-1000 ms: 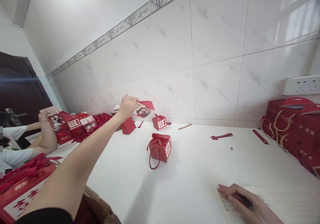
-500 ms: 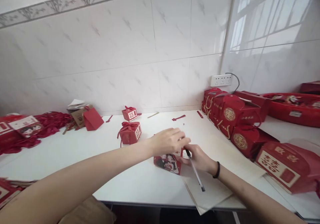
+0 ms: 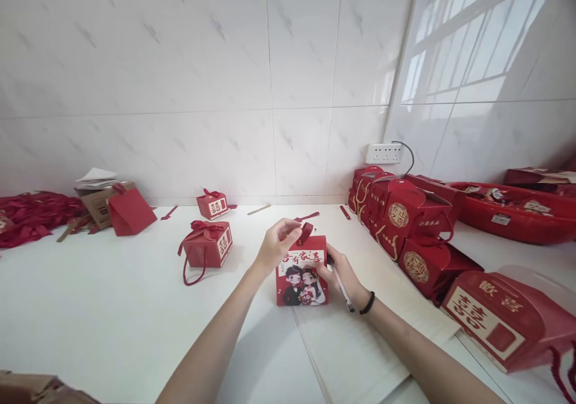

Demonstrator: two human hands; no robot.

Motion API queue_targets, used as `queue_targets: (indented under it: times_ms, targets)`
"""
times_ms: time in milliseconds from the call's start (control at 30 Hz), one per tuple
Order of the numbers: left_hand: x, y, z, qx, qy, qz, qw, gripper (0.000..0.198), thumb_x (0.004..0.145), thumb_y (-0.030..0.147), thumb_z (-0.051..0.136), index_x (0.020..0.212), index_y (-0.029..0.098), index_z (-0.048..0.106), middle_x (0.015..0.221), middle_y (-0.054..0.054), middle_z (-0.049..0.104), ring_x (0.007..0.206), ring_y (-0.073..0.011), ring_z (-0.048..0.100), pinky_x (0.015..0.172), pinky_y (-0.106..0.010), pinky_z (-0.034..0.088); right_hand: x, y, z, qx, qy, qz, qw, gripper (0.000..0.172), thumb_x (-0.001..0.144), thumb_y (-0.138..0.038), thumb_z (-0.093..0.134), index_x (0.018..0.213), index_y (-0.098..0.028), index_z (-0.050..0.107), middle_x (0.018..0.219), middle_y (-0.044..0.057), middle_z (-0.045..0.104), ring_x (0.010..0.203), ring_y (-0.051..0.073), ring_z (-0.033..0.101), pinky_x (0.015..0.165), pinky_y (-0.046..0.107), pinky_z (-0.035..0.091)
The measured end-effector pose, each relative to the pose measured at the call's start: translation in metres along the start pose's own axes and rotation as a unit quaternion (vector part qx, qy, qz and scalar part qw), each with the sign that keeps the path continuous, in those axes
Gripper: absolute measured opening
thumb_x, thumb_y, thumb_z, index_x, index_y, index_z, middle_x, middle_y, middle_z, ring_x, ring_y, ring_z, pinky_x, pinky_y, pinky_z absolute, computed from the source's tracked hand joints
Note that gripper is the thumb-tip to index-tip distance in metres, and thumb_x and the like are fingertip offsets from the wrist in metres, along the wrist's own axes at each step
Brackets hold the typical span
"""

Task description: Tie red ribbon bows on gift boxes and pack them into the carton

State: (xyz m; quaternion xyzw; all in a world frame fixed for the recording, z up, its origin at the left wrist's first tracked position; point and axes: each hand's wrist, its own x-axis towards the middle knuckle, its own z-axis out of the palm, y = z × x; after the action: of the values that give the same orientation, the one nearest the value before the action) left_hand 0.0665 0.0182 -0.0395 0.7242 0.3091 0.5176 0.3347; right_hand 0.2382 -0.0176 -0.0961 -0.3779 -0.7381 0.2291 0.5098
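A red box (image 3: 302,284) with a cartoon couple on its front stands upright near the middle of the white table. At its top left, my left hand (image 3: 279,245) has thumb and fingers together at the red ribbon loop (image 3: 306,233). My right hand (image 3: 344,275) grips the box's right side, with a pen (image 3: 342,285) also held in it, pointing down to the right. Pale paper sheets (image 3: 351,350) lie under and in front of the box. To the left are a red box with a bow (image 3: 209,248) and a smaller one (image 3: 212,205) behind it.
Red gift boxes (image 3: 418,212) line the right side, beside a red basin (image 3: 531,212). Far left are a red triangular box (image 3: 131,212), brown packaging (image 3: 96,203) and a ribbon pile (image 3: 38,215). A socket strip (image 3: 384,153) is on the tiled wall.
My left hand has drawn back to the left from over the box, uncovering its front and ribbon loop. The box now faces me more squarely, and the view has shifted.
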Motion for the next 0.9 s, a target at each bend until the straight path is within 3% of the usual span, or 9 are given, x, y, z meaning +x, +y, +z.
queue_targets:
  times_ms: [167, 300, 433, 667, 800, 900]
  targets:
    - [-0.021, -0.001, 0.007, -0.029, 0.040, 0.009, 0.999, 0.017, 0.077, 0.030, 0.061, 0.088, 0.019, 0.054, 0.077, -0.001, 0.068, 0.074, -0.0132, 0.066, 0.068, -0.024, 0.052, -0.002, -0.008, 0.004, -0.022, 0.017, 0.030, 0.999, 0.024, 0.082, -0.030, 0.049, 0.101, -0.017, 0.054, 0.084, 0.003, 0.065, 0.069, 0.017, 0.058, 0.064, 0.026, 0.048]
    - [-0.026, -0.002, 0.010, 0.020, 0.107, 0.068, 0.992, 0.009, 0.080, 0.025, 0.060, 0.083, 0.020, 0.053, 0.079, 0.001, 0.067, 0.076, -0.0110, 0.066, 0.071, -0.021, 0.053, -0.003, -0.014, 0.011, -0.050, 0.069, 0.076, 0.994, 0.027, 0.081, -0.039, 0.052, 0.097, -0.018, 0.050, 0.078, 0.003, 0.064, 0.064, 0.017, 0.058, 0.060, 0.026, 0.047]
    - [-0.028, -0.008, 0.014, 0.072, 0.096, 0.122, 0.985, 0.008, 0.084, 0.024, 0.056, 0.090, 0.020, 0.059, 0.091, 0.000, 0.069, 0.085, -0.0107, 0.066, 0.079, -0.021, 0.053, -0.006, -0.013, 0.014, -0.075, 0.092, 0.092, 0.989, 0.032, 0.080, -0.043, 0.053, 0.099, -0.018, 0.049, 0.073, 0.001, 0.062, 0.061, 0.016, 0.056, 0.055, 0.025, 0.046]
    - [-0.030, -0.010, 0.017, 0.144, 0.119, 0.180, 0.966, 0.010, 0.086, 0.021, 0.053, 0.093, 0.019, 0.060, 0.090, 0.000, 0.070, 0.080, -0.0093, 0.067, 0.073, -0.019, 0.053, -0.007, -0.009, 0.014, -0.104, 0.096, 0.080, 0.987, 0.032, 0.082, -0.045, 0.052, 0.098, -0.018, 0.051, 0.075, 0.002, 0.060, 0.062, 0.016, 0.054, 0.057, 0.025, 0.046]
    - [-0.031, -0.010, 0.017, 0.228, 0.125, 0.228, 0.938, 0.014, 0.088, 0.023, 0.049, 0.095, 0.017, 0.061, 0.089, -0.002, 0.071, 0.079, -0.0098, 0.067, 0.067, -0.019, 0.052, -0.007, -0.008, 0.013, -0.115, 0.091, 0.069, 0.987, 0.030, 0.083, -0.045, 0.052, 0.095, -0.018, 0.051, 0.076, 0.002, 0.060, 0.063, 0.016, 0.054, 0.059, 0.025, 0.046]
    - [-0.031, -0.011, 0.016, 0.316, 0.127, 0.238, 0.910, 0.019, 0.090, 0.027, 0.046, 0.094, 0.018, 0.063, 0.083, -0.001, 0.072, 0.072, -0.0099, 0.068, 0.055, -0.018, 0.049, -0.007, -0.008, 0.012, -0.109, 0.087, 0.061, 0.988, 0.029, 0.084, -0.044, 0.052, 0.095, -0.018, 0.051, 0.075, 0.002, 0.060, 0.063, 0.015, 0.054, 0.058, 0.025, 0.046]
